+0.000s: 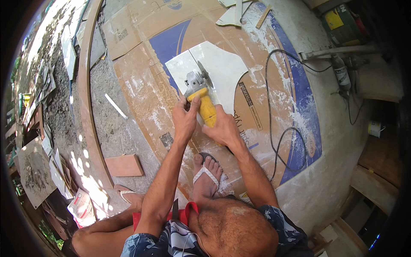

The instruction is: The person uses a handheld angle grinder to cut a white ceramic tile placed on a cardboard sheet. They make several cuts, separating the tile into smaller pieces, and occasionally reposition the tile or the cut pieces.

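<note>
Both of my hands hold a yellow angle grinder (208,112) with a grey metal head. My left hand (185,118) is closed round its front part, close to the head. Farther back, my right hand (224,127) wraps the body. The thin cutting disc (204,73) stands on edge over a white sheet (224,64), which looks like tile or board and has a curved cutout on its right side. A dark narrow line runs from the sheet's far edge toward the disc. My foot in a white-strapped flip-flop (206,174) rests near the sheet's near edge.
Flattened cardboard (145,98), dusted white, lies under the sheet. A black cable (268,98) loops across its right side. White offcuts (233,15) lie at the far edge. At left are a long wooden plank (85,85) and a reddish block (124,165). A bottle (341,73) stands at right.
</note>
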The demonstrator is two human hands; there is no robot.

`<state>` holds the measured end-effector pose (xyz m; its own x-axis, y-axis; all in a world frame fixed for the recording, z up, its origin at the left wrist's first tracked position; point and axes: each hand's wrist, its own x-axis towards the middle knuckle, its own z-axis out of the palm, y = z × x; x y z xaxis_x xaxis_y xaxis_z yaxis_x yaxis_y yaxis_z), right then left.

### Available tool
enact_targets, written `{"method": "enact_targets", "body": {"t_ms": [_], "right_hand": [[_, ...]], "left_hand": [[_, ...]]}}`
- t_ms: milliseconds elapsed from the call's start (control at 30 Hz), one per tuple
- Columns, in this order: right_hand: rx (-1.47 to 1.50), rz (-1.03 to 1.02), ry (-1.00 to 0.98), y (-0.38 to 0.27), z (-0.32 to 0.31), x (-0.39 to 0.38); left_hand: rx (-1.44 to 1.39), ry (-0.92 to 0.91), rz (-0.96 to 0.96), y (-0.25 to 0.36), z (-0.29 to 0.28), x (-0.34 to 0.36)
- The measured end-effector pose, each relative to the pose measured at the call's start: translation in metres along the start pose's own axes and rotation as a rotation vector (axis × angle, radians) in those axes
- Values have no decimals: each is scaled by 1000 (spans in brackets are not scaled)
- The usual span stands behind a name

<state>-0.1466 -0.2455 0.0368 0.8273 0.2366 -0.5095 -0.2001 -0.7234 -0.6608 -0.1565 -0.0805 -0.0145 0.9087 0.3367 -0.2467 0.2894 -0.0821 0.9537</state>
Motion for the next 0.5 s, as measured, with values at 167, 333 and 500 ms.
{"method": "enact_targets", "body": {"t_ms": [167, 333, 500], "right_hand": [[11, -1, -1, 2, 0, -4], [7, 0, 6, 7, -2, -10], [3, -20, 15, 9, 0, -13]], "left_hand": [[9, 9, -1, -1, 1, -5], [29, -86, -81, 9, 2, -12], [-20, 0, -8, 1, 5, -14]]}}
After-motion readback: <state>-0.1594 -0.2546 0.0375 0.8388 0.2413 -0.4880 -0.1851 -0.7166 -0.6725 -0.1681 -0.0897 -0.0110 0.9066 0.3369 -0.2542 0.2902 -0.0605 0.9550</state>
